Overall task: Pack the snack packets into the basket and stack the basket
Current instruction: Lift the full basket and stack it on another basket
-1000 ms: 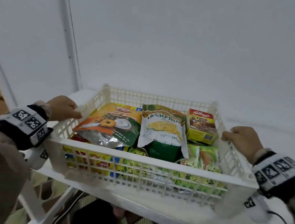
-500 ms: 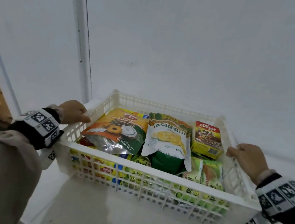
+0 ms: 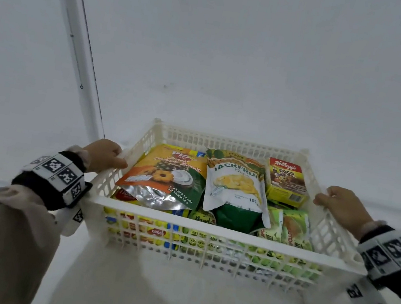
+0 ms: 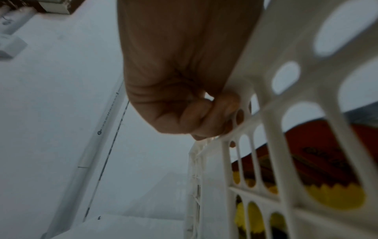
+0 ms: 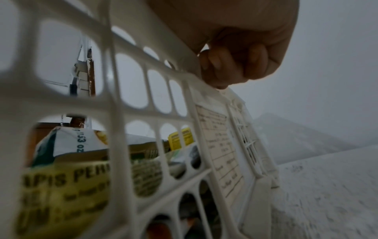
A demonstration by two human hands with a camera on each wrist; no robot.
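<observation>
Left grip (image 3: 106,155) and right grip (image 3: 338,206) curled round basket (image 3: 210,220) side rims. Basket packed, on white worktop (image 3: 175,290) near wall. Stacking step; next needs level lift.

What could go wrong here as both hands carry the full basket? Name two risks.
The pineapple biscuit pouch and jackfruit pouch lie loose on top; a tilt might slide them out. The left hand and right hand hold only the basket rims, so either grip could slip.
</observation>
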